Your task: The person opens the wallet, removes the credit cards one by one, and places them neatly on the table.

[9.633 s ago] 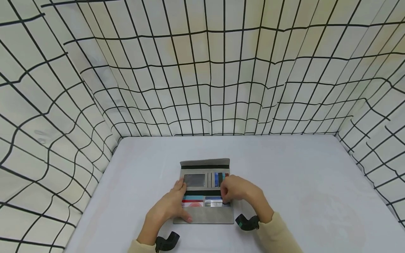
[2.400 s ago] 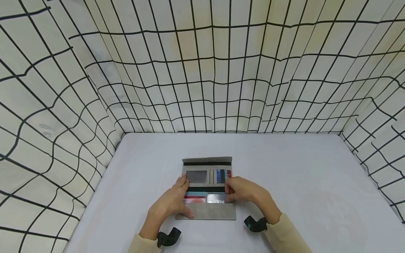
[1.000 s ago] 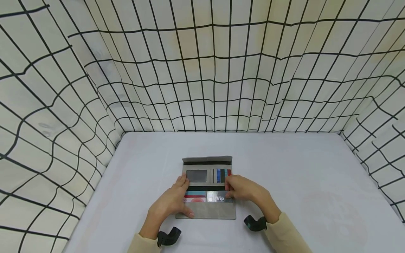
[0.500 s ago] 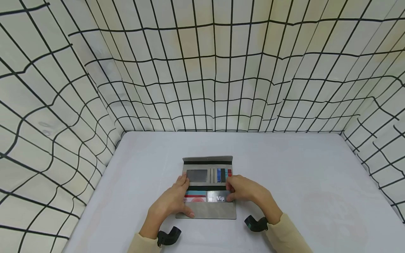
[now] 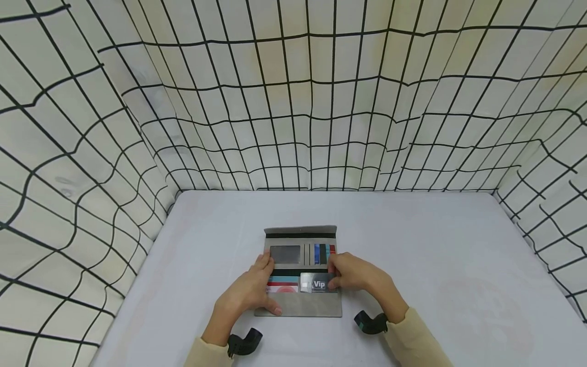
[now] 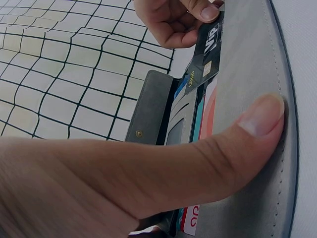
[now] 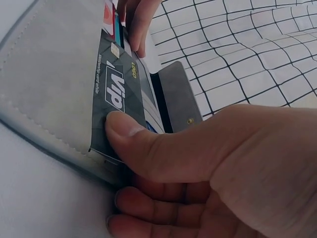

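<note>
Black card (image 7: pixel 119 79) pinched by right grip (image 5: pixel 353 270) (only wrist views show "LOGO" (image 7: pixel 133 70)), left grip (image 5: pixel 245 293) spread on wallet (image 5: pixel 307 305)

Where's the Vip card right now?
In the head view, the Vip card is at the open wallet, right of the pink-and-white card, pinched by the right hand.

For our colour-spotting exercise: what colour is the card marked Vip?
The Vip card is dark grey, nearly black; the right wrist view shows it best.
</note>
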A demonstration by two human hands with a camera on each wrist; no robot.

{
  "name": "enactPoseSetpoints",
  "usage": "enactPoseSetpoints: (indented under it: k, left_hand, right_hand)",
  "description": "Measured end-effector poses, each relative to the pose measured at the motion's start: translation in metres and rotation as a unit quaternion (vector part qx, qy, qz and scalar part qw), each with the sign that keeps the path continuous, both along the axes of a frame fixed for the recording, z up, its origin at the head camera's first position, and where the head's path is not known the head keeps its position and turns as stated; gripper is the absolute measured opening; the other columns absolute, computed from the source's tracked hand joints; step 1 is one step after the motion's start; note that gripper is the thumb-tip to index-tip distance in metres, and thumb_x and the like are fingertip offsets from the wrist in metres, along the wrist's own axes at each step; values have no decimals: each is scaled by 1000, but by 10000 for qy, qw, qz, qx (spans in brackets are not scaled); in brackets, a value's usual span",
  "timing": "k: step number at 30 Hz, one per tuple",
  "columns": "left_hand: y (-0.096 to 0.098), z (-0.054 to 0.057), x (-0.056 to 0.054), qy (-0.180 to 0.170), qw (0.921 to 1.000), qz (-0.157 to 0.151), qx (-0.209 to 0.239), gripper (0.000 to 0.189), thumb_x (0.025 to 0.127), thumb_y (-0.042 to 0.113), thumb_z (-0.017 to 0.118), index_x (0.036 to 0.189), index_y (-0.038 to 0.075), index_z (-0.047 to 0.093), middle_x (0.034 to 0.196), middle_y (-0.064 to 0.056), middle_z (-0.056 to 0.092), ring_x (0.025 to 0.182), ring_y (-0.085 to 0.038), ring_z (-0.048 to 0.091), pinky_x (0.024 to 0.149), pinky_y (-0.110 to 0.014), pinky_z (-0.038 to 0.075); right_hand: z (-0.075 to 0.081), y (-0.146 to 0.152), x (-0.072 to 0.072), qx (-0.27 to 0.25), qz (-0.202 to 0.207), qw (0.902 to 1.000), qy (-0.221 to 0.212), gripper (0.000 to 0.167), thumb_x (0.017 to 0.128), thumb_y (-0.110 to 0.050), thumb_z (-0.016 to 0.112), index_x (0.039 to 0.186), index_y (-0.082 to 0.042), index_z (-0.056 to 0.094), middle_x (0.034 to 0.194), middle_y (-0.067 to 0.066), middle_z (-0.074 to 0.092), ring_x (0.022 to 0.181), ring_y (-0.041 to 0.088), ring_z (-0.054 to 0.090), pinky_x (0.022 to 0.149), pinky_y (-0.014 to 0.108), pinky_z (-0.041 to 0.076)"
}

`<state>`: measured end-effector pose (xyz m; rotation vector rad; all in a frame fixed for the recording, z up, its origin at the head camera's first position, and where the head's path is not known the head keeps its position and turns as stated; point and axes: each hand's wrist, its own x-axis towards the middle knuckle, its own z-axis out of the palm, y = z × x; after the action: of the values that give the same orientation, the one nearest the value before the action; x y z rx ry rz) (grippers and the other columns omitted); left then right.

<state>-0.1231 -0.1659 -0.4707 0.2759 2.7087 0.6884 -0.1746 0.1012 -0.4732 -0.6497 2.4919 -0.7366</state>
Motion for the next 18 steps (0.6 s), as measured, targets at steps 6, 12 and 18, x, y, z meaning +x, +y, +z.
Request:
enactPoseSetpoints:
  k: [6,12,18]
  left_hand:
    - [0,-2,-1,-5,10000,-3,-70,123,54,33,99,150,-10,35,165,-23,21,153,-42,22,119,-57,31]
    - [0,-1,-1,52,10000,10,-56,123,53,32,100,149,-10,37,165,-24,22,152,-43,23,118,-58,31]
    - [0,-2,-1,38,10000,13,-80,122,54,32,99,150,-10,36,165,-23,21,152,-42,23,118,-58,31]
  right_hand:
    - [1,1,0,-66,-34,10000,61,23,83,-13,82,94,-10,62,73,-1,56,68,15,51,60,27,41]
    - [0,2,-4,-222,-22,9995,232,25,86,-13,79,100,-10,60,76,-1,58,70,14,53,63,28,45]
    - [-3,5,-7,-568,131,9979,271,20,90,-8,73,105,-7,59,77,-2,60,68,11,54,61,25,46]
